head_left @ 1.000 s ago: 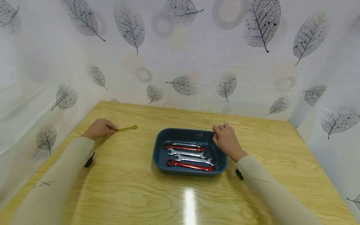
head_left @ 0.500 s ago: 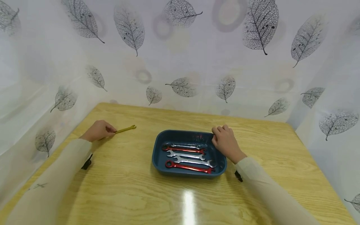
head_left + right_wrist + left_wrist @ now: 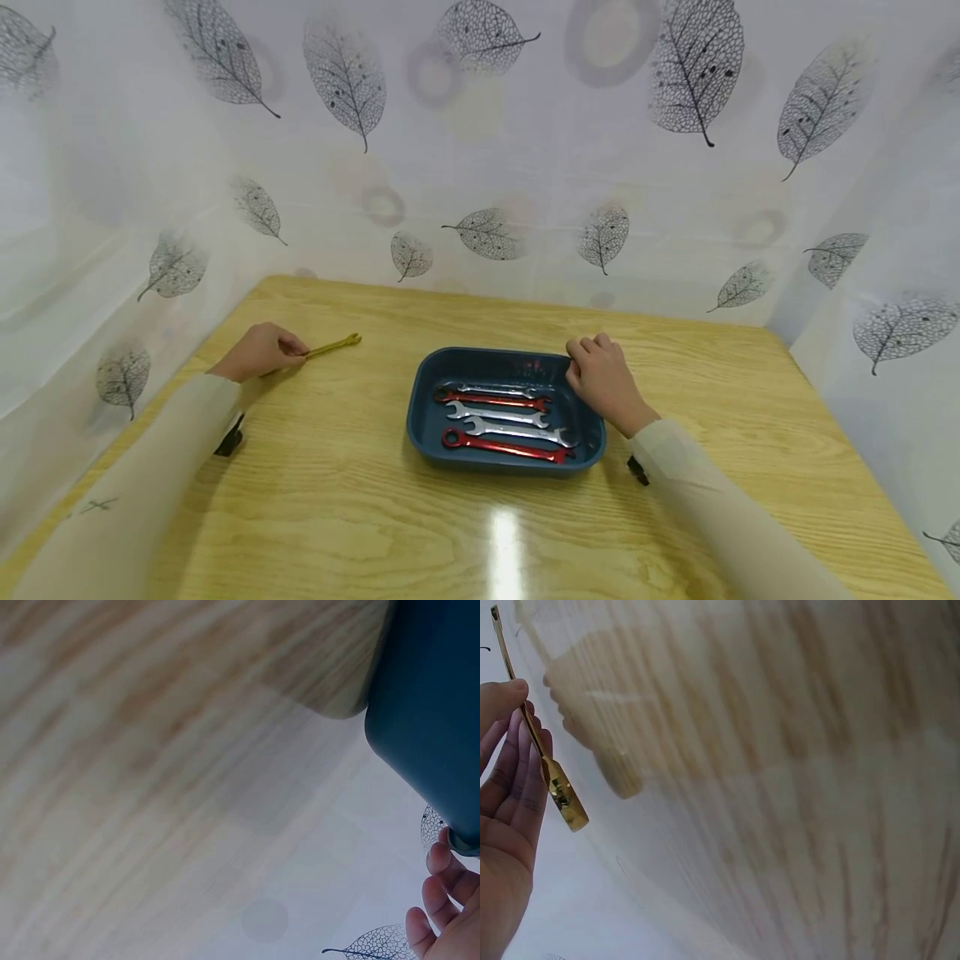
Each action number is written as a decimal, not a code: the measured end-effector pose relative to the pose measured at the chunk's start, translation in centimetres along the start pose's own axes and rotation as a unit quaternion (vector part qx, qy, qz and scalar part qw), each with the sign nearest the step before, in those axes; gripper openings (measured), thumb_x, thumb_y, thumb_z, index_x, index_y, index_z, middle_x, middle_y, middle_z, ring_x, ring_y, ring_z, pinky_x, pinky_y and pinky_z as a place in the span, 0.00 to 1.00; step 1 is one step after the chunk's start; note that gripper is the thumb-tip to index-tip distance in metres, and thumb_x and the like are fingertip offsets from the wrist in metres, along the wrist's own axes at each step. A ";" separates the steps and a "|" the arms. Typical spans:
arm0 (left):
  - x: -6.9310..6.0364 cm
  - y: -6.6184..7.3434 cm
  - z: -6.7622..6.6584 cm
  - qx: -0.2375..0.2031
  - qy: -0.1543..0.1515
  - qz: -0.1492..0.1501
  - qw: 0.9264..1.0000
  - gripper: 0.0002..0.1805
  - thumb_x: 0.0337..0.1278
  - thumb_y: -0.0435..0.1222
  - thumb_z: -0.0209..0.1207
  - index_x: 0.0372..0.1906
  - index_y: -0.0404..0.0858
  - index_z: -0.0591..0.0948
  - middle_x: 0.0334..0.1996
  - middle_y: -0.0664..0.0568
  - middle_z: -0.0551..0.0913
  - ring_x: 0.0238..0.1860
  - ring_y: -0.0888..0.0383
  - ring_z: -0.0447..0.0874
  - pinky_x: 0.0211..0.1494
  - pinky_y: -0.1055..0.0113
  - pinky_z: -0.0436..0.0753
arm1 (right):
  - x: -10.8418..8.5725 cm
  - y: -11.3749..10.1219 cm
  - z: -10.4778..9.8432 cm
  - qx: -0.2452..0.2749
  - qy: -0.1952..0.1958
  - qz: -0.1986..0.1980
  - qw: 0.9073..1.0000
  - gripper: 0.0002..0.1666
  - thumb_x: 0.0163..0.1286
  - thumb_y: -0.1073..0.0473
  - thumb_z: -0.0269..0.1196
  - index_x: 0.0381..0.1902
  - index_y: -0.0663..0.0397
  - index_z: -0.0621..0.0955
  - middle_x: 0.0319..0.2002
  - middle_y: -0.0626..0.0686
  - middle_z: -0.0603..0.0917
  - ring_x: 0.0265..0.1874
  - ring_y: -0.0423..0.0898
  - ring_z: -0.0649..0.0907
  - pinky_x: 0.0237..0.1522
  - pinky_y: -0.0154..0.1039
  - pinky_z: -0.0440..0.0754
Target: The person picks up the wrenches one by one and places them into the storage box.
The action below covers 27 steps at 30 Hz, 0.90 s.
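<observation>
My left hand (image 3: 262, 348) pinches a gold wrench (image 3: 335, 346) between thumb and fingers, over the table's left side; its open-jawed end points right. The left wrist view shows the thumb across the shaft, with the wrench's wider golden end (image 3: 569, 804) sticking out past the fingers. My right hand (image 3: 606, 383) grips the rim of a dark blue tub (image 3: 495, 468) at its back right corner. In the right wrist view the fingertips (image 3: 439, 859) curl at that rim. Inside the tub several wrenches lie roughly parallel, among them a red wrench (image 3: 510, 447) at the front and a silver wrench (image 3: 517, 431) behind it.
Under everything is a wood-grain table (image 3: 337, 517) with a bright reflection in front of the tub. A white leaf-print curtain (image 3: 525, 167) hangs along the back and both sides, close to the table's far edge.
The left hand and the gold wrench have shifted slightly left and toward me. The wrench has tilted a little more. Right hand and tub keep their places.
</observation>
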<state>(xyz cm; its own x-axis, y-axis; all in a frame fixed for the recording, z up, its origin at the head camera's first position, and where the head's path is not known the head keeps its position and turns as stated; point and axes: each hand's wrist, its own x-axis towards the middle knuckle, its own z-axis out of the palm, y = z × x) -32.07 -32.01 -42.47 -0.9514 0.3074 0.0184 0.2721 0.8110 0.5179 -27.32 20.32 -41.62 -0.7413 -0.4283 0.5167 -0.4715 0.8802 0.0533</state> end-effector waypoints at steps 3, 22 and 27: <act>-0.1 0.0 0.0 0.000 0.002 -0.003 1.000 0.08 0.53 0.31 0.62 0.37 0.32 0.86 0.33 0.42 0.87 0.30 0.58 0.82 0.36 0.62 0.82 | -0.1 0.0 0.1 -0.001 0.001 -0.002 1.000 0.07 0.61 0.67 0.56 0.24 0.56 0.69 0.18 0.51 0.67 0.24 0.49 0.62 0.29 0.39 0.54; 0.1 1.3 -0.8 -0.014 -0.006 0.004 1.000 0.09 0.54 0.31 0.62 0.39 0.32 0.85 0.34 0.44 0.87 0.33 0.58 0.82 0.35 0.66 0.81 | -0.2 0.1 0.1 0.004 -0.001 -0.001 1.000 0.08 0.61 0.67 0.55 0.24 0.56 0.68 0.18 0.51 0.65 0.24 0.49 0.62 0.30 0.39 0.54; 0.2 2.2 -0.9 -0.007 -0.010 0.011 1.000 0.08 0.53 0.31 0.62 0.38 0.33 0.86 0.33 0.45 0.87 0.31 0.61 0.82 0.32 0.69 0.80 | -0.2 0.1 0.1 0.002 -0.006 0.001 1.000 0.09 0.62 0.67 0.54 0.24 0.56 0.68 0.18 0.51 0.65 0.24 0.49 0.62 0.30 0.39 0.54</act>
<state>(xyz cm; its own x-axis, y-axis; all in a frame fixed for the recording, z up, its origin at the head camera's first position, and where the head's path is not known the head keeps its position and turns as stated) -31.78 -30.58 -40.56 -0.9425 0.3341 0.0132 0.2899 0.7968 0.5301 -27.26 20.42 -41.77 -0.7472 -0.4296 0.5071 -0.4725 0.8800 0.0494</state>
